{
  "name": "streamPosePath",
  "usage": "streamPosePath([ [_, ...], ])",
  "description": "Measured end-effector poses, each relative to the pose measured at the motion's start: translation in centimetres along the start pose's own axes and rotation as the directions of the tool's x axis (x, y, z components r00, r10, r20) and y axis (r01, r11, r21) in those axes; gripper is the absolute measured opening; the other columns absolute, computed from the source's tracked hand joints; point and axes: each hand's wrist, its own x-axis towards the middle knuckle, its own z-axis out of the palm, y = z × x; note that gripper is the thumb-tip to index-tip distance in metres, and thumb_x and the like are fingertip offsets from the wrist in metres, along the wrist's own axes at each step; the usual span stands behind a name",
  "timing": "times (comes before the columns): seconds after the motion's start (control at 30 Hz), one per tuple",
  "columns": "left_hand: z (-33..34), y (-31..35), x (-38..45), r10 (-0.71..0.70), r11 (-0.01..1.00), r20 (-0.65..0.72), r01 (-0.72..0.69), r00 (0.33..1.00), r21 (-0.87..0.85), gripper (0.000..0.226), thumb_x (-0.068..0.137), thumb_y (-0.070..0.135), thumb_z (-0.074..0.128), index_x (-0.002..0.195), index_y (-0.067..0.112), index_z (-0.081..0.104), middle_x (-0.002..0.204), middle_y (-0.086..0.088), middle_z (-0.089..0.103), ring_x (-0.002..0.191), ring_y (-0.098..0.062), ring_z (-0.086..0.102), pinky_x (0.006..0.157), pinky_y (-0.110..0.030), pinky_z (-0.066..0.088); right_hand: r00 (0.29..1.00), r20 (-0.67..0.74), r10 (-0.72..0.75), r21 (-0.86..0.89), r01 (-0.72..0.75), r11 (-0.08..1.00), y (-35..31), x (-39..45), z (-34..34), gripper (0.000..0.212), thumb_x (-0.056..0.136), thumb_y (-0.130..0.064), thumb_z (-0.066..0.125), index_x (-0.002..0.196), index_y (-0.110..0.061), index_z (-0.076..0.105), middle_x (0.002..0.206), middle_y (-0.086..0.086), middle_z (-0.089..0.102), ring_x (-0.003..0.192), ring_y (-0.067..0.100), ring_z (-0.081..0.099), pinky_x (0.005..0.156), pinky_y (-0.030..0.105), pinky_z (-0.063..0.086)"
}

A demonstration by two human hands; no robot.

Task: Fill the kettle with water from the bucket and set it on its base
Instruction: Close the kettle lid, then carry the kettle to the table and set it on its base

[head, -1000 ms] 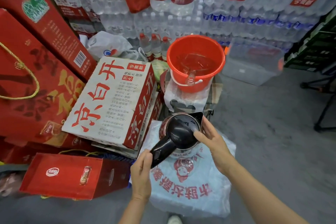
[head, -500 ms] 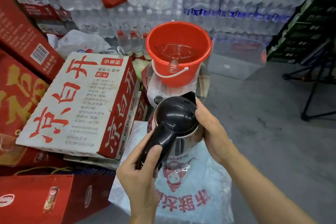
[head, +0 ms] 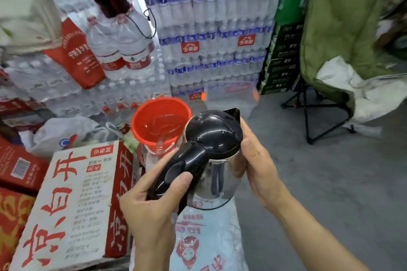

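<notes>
A steel kettle (head: pixel 217 180) with a black lid and black handle is held up in the air, lid closed, spout pointing away. My left hand (head: pixel 152 202) grips the handle, thumb on its top. My right hand (head: pixel 256 160) cups the kettle's right side near the rim. Just behind the kettle stands an orange bucket (head: pixel 141 121) with water in it and a clear plastic scoop lying inside. The kettle's base is not visible.
A white carton with red characters (head: pixel 72 202) lies left of my hands, red gift boxes (head: pixel 17 169) beyond it. A printed plastic bag (head: pixel 204 242) lies below the kettle. Stacked bottled-water packs (head: pixel 211 35) fill the back. A folding chair with green bedding (head: pixel 343 55) stands right on the grey floor (head: pixel 330 182).
The kettle has come up off the plastic bag, now level with the bucket. My left hand closed fully round the handle. The view tilted upward.
</notes>
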Motion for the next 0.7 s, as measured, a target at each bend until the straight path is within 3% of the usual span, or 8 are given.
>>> streamPosePath([
  [0.07, 2.5, 2.5, 0.3, 0.005, 0.999, 0.035, -0.003, 0.999, -0.050, 0.071, 0.032, 0.060, 0.087, 0.094, 0.027, 0.079, 0.057, 0.005, 0.064, 0.046, -0.005, 0.054, 0.049, -0.014, 0.047, 0.999, -0.025, -0.048, -0.035, 0.048, 0.998, -3.1, -0.6, -1.6, 0.083, 0.090, -0.059, 0.056, 0.156, -0.015, 0.030, 0.137, 0.005, 0.060, 0.129, 0.021, 0.055, 0.107, 0.036, 0.038],
  [0.13, 5.1, 4.4, 0.3, 0.003, 0.996, 0.074, 0.004, 0.997, -0.089, 0.076, 0.031, 0.058, 0.088, 0.096, 0.020, 0.079, 0.056, 0.006, 0.062, 0.045, -0.006, 0.052, 0.050, -0.012, 0.045, 0.995, -0.081, -0.064, -0.040, 0.061, 0.997, -5.7, -1.3, -3.7, 0.076, 0.096, -0.051, 0.051, 0.156, -0.010, 0.029, 0.157, 0.006, 0.041, 0.146, 0.018, 0.035, 0.121, 0.046, 0.023],
  [0.27, 10.7, 7.3, -0.3, -0.003, 0.993, 0.157, 0.021, 0.988, -0.119, 0.076, 0.037, 0.056, 0.089, 0.100, 0.015, 0.077, 0.063, -0.004, 0.063, 0.048, -0.010, 0.051, 0.050, -0.013, 0.044, 0.971, -0.230, -0.070, -0.068, 0.056, 0.996, -10.6, -2.3, -8.2, 0.056, 0.103, -0.035, 0.037, 0.153, -0.011, 0.035, 0.157, 0.000, 0.042, 0.145, 0.010, 0.035, 0.123, 0.041, 0.022],
  [0.37, 15.5, 8.4, -1.2, -0.028, 0.990, 0.229, 0.058, 0.973, -0.126, 0.056, 0.047, 0.043, 0.088, 0.097, 0.020, 0.078, 0.070, -0.003, 0.070, 0.053, -0.014, 0.055, 0.053, -0.017, 0.047, 0.936, -0.339, -0.099, -0.056, 0.085, 0.995, -14.1, -3.4, -11.6, 0.053, 0.102, -0.034, 0.036, 0.152, -0.016, 0.039, 0.155, -0.004, 0.045, 0.143, 0.008, 0.039, 0.121, 0.037, 0.026],
  [0.43, 19.1, 9.1, -2.1, -0.037, 0.988, 0.273, 0.077, 0.961, -0.137, 0.062, 0.044, 0.048, 0.089, 0.098, 0.019, 0.078, 0.068, -0.006, 0.065, 0.049, -0.014, 0.050, 0.049, -0.016, 0.043, 0.910, -0.398, -0.114, -0.046, 0.105, 0.993, -16.2, -4.1, -14.2, 0.052, 0.101, -0.035, 0.037, 0.150, -0.018, 0.041, 0.153, -0.007, 0.047, 0.142, 0.005, 0.040, 0.121, 0.035, 0.027],
  [0.5, 22.7, 9.6, -3.2, -0.048, 0.981, 0.311, 0.103, 0.949, -0.164, 0.070, 0.040, 0.051, 0.089, 0.099, 0.015, 0.077, 0.072, -0.009, 0.065, 0.049, -0.011, 0.051, 0.049, -0.014, 0.044, 0.887, -0.442, -0.136, -0.057, 0.123, 0.991, -18.1, -5.1, -17.0, 0.052, 0.101, -0.034, 0.039, 0.150, -0.018, 0.041, 0.154, -0.007, 0.046, 0.142, 0.005, 0.040, 0.121, 0.037, 0.027],
  [0.63, 30.3, 10.0, -5.9, -0.075, 0.970, 0.408, 0.162, 0.910, -0.181, 0.047, 0.055, 0.027, 0.084, 0.099, 0.011, 0.077, 0.067, -0.004, 0.066, 0.045, -0.011, 0.047, 0.043, -0.015, 0.040, 0.849, -0.495, -0.187, -0.049, 0.187, 0.981, -21.5, -7.1, -23.4, 0.059, 0.098, -0.042, 0.049, 0.152, -0.018, 0.040, 0.155, -0.005, 0.045, 0.143, 0.010, 0.040, 0.121, 0.045, 0.025],
  [0.7, 34.0, 9.8, -7.2, -0.086, 0.963, 0.445, 0.188, 0.892, -0.192, 0.048, 0.058, 0.027, 0.080, 0.102, 0.008, 0.076, 0.069, -0.003, 0.067, 0.042, -0.011, 0.043, 0.038, -0.016, 0.036, 0.834, -0.518, -0.190, -0.001, 0.221, 0.975, -22.9, -7.9, -27.1, 0.068, 0.092, -0.048, 0.060, 0.151, -0.019, 0.041, 0.156, -0.003, 0.043, 0.145, 0.015, 0.037, 0.120, 0.053, 0.024],
])
